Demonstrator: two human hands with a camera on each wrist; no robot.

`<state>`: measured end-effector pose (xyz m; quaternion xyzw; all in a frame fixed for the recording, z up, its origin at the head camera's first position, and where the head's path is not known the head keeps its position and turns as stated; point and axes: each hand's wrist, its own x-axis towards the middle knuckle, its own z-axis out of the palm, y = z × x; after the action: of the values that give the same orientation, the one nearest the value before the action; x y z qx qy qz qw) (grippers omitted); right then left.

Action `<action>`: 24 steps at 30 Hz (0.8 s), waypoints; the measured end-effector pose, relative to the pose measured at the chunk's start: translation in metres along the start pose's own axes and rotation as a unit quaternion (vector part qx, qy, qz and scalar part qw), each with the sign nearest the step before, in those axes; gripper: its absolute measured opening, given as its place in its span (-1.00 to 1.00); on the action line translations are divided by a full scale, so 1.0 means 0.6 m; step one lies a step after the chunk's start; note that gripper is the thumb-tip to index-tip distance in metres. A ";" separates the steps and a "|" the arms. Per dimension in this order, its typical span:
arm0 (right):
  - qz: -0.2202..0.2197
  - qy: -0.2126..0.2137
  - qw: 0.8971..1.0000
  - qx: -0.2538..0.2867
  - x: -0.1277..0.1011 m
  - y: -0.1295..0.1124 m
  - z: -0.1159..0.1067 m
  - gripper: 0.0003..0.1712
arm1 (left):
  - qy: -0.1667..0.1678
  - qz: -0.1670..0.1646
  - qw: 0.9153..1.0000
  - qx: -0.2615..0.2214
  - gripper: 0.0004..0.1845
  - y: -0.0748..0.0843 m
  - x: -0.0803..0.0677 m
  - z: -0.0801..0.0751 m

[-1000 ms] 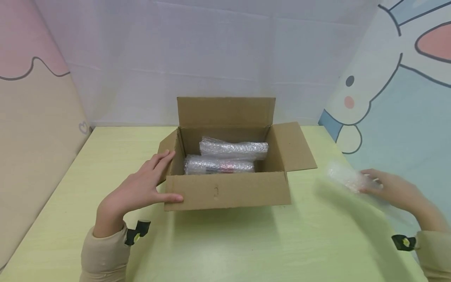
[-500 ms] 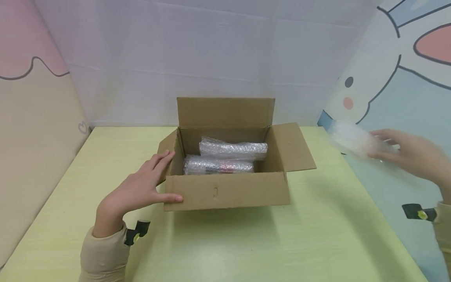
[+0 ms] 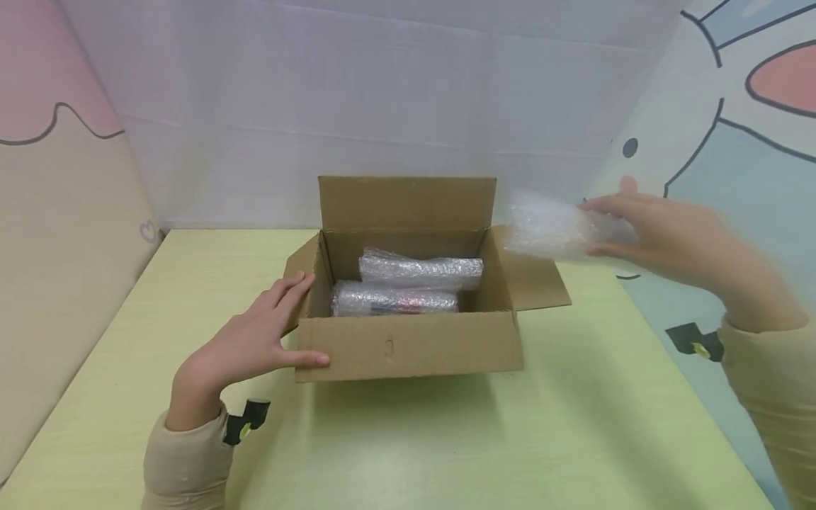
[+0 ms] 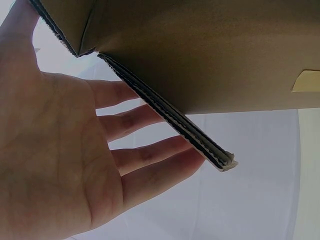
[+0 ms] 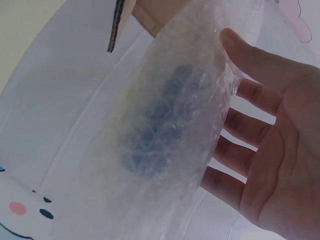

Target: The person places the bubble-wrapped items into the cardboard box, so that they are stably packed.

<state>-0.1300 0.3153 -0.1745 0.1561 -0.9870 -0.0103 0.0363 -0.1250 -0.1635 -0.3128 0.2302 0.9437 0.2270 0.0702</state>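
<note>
Nearest us, left of the box point(image 3: 408, 347), our left hand point(image 3: 251, 340) lies flat and spread against its left side, thumb along the front wall, fingers straight up the folded-out left flap point(image 3: 298, 273); the left wrist view shows the fingers fanned behind that flap's raw edge. We judge this hand is there to steady the box, since it grips nothing. The box sits open on the green table point(image 3: 446, 439), all four flaps turned outward, the back flap point(image 3: 408, 202) standing upright. Inside it lie two bubble-wrapped rolls side by side, lengthwise across the floor: the front roll point(image 3: 394, 300) shows a dark item through the wrap, the back roll point(image 3: 421, 271) sits just behind it, touching or nearly so. To the right of the box and above its right flap point(image 3: 535, 280), our right hand point(image 3: 656, 230) holds a third roll point(image 3: 551, 227) in the air, thumb on top and fingers curled beneath, wrapped end pointing toward the box. The right wrist view shows a dark shape inside that wrap; what it is we cannot tell. Behind the box stand white and cartoon-printed panels.
</note>
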 end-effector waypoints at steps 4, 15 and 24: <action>-0.036 -0.003 0.999 0.027 0.022 -0.042 -0.009 -0.38 | 0.001 0.002 1.000 -0.004 0.24 -0.001 0.000 0.001; -0.177 0.042 0.983 -0.007 0.087 -0.150 -0.001 -0.44 | 0.003 0.006 1.000 -0.006 0.24 -0.006 0.000 0.002; -0.202 -0.036 0.979 -0.018 0.132 -0.233 0.008 -0.40 | 0.006 0.009 1.000 0.001 0.24 -0.009 0.000 0.001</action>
<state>-0.1625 0.1582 -0.1781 0.3507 -0.9356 -0.0405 0.0004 -0.1268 -0.1674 -0.3156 0.2376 0.9421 0.2285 0.0618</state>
